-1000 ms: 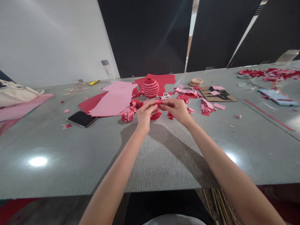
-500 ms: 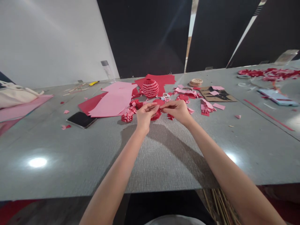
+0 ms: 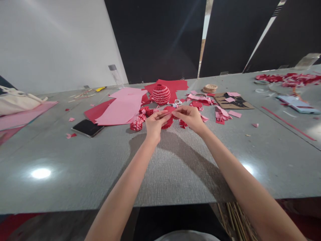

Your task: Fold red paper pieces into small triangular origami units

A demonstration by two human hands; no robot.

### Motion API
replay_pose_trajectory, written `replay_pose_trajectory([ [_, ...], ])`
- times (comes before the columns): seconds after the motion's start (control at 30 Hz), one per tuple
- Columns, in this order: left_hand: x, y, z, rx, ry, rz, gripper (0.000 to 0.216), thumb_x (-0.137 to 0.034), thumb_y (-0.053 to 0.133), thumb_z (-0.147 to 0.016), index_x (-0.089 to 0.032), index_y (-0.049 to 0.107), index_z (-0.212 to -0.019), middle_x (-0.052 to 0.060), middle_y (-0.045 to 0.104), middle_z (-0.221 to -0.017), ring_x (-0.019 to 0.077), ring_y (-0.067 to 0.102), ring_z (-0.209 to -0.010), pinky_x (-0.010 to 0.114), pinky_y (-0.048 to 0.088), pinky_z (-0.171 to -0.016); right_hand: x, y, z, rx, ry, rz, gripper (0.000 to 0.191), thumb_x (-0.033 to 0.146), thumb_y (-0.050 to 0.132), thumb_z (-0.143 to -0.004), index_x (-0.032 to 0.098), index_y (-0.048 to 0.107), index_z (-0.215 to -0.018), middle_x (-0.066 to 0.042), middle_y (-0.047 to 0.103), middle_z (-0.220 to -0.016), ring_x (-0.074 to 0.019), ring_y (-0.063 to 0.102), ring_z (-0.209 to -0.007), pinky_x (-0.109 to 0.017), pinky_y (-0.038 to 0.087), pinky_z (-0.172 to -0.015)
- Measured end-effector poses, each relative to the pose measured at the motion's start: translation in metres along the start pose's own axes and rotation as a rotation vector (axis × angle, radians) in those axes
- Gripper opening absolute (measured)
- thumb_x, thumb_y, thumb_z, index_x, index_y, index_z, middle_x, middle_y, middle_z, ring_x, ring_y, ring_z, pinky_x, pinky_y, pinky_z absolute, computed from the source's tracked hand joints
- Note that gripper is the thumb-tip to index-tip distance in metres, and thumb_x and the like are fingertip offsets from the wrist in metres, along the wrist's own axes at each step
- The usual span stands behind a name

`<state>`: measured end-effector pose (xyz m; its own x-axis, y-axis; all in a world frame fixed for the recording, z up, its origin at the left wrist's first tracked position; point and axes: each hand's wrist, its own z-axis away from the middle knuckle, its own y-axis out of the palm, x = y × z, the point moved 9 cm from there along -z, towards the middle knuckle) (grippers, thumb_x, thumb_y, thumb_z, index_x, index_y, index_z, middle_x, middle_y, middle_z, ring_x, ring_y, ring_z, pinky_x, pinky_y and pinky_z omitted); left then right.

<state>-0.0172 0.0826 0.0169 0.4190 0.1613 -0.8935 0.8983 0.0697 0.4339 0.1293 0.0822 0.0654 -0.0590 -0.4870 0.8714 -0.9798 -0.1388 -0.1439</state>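
1. your left hand [image 3: 153, 126] and right hand [image 3: 191, 117] are drawn narrow, fingertips almost meeting, and they seem to pinch a small red paper piece [image 3: 169, 109] between them, above the middle of the table; its folds are too small to tell, so you look to be midway through working it.
2. the grey table [image 3: 160, 177] carries everything, with its near part below your forearms.
3. the pink sheets [image 3: 125, 106] lie flat to the left of your hands, partly over red paper; large and unfolded, they look like stock not yet used.
4. the brown cardboard [image 3: 245, 105] lies to the right, with a few pink slips [image 3: 235, 114] on and beside it; those slips look flat, so their folding seems left to do.
5. the red-and-pink ball [image 3: 161, 95] stands just beyond your hands, its rows built all the way round and its top open; that much looks done, though you cannot tell whether it is complete.
6. the folded clusters [image 3: 136, 124] beside your left hand look already assembled.
7. small paper scraps [image 3: 71, 119] are scattered near the phone [image 3: 87, 128].
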Motion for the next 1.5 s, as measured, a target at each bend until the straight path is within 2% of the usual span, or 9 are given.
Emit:
replay_pose_trajectory([
  [0.2, -0.003, 0.001, 0.001, -0.009, 0.053, -0.025, 0.024, -0.015, 0.083, -0.057, -0.018, 0.073, -0.079, 0.002, 0.073, -0.081, 0.0133, 0.068, -0.075, 0.029, 0.054, -0.079, -0.004, -0.002, -0.003, -0.028, -0.029, -0.023, 0.021, 0.033, 0.076, -0.074, 0.016, 0.069, -0.084, -0.006, 0.071, -0.082, -0.0163, 0.067, -0.076, -0.033, 0.056, -0.076],
  [0.33, -0.005, 0.001, 0.000, -0.019, 0.085, -0.019, 0.025, -0.015, 0.081, -0.059, -0.019, 0.071, -0.081, 0.002, 0.073, -0.084, 0.0139, 0.068, -0.079, 0.029, 0.054, -0.079, -0.001, -0.002, -0.004, -0.040, -0.039, -0.069, 0.028, 0.033, 0.080, -0.070, 0.017, 0.067, -0.088, -0.005, 0.072, -0.082, -0.0171, 0.069, -0.076, -0.035, 0.058, -0.078],
  [0.5, -0.024, 0.007, 0.005, 0.028, 0.326, -0.251, 0.025, -0.017, 0.077, -0.067, -0.021, 0.066, -0.088, 0.002, 0.070, -0.087, 0.0143, 0.067, -0.081, 0.030, 0.053, -0.078, 0.004, -0.005, -0.003, -0.064, -0.099, -0.077, 0.030, 0.029, 0.081, -0.069, 0.019, 0.063, -0.090, -0.005, 0.072, -0.086, -0.0185, 0.070, -0.084, -0.035, 0.058, -0.080],
  [0.63, -0.034, 0.018, 0.012, 0.097, 0.484, -0.499, 0.011, -0.011, 0.066, -0.076, -0.020, 0.060, -0.078, 0.002, 0.069, -0.089, 0.0127, 0.064, -0.077, 0.028, 0.050, -0.075, 0.010, -0.007, -0.002, -0.115, -0.117, 0.009, 0.022, 0.027, 0.078, -0.071, 0.020, 0.063, -0.086, -0.005, 0.072, -0.086, -0.0182, 0.070, -0.083, -0.035, 0.058, -0.080],
  [0.73, -0.030, 0.015, 0.008, 0.080, 0.464, -0.456, 0.010, -0.011, 0.065, -0.076, -0.020, 0.061, -0.073, 0.002, 0.068, -0.083, 0.0124, 0.063, -0.074, 0.028, 0.049, -0.075, 0.009, -0.008, -0.001, -0.151, -0.071, -0.018, 0.027, 0.031, 0.081, -0.067, 0.020, 0.062, -0.083, -0.005, 0.073, -0.081, -0.0199, 0.072, -0.082, -0.036, 0.059, -0.080],
  [0.97, -0.014, 0.003, -0.001, 0.003, 0.287, -0.076, 0.016, -0.009, 0.075, -0.063, -0.020, 0.065, -0.069, 0.000, 0.070, -0.077, 0.0118, 0.065, -0.076, 0.027, 0.051, -0.079, 0.002, -0.009, 0.000, -0.171, 0.023, -0.108, 0.040, 0.036, 0.086, -0.059, 0.019, 0.067, -0.090, -0.006, 0.075, -0.082, -0.0208, 0.073, -0.081, -0.036, 0.060, -0.079],
  [1.07, -0.014, 0.003, 0.001, -0.002, 0.281, -0.077, 0.015, -0.012, 0.076, -0.063, -0.020, 0.066, -0.070, 0.000, 0.070, -0.077, 0.0126, 0.066, -0.076, 0.029, 0.052, -0.080, -0.003, -0.008, 0.002, -0.176, 0.064, -0.121, 0.036, 0.039, 0.086, -0.059, 0.019, 0.070, -0.084, -0.006, 0.075, -0.082, -0.0204, 0.072, -0.081, -0.036, 0.060, -0.080],
  [1.27, -0.016, 0.003, 0.003, -0.001, 0.298, -0.112, 0.015, -0.014, 0.077, -0.063, -0.020, 0.065, -0.070, 0.001, 0.070, -0.077, 0.0134, 0.066, -0.077, 0.030, 0.052, -0.081, -0.019, -0.009, 0.002, -0.201, 0.173, -0.131, 0.028, 0.042, 0.085, -0.059, 0.019, 0.073, -0.070, -0.003, 0.072, -0.070, -0.0160, 0.069, -0.066, -0.033, 0.061, -0.071],
  [1.5, -0.014, 0.003, 0.002, 0.022, 0.282, -0.076, 0.016, -0.016, 0.079, -0.061, -0.019, 0.065, -0.068, 0.001, 0.069, -0.076, 0.0132, 0.065, -0.076, 0.029, 0.051, -0.080, -0.019, -0.009, 0.002, -0.153, 0.146, -0.157, 0.026, 0.036, 0.083, -0.064, 0.019, 0.070, -0.078, -0.005, 0.074, -0.076, -0.0180, 0.072, -0.073, -0.035, 0.061, -0.076],
])
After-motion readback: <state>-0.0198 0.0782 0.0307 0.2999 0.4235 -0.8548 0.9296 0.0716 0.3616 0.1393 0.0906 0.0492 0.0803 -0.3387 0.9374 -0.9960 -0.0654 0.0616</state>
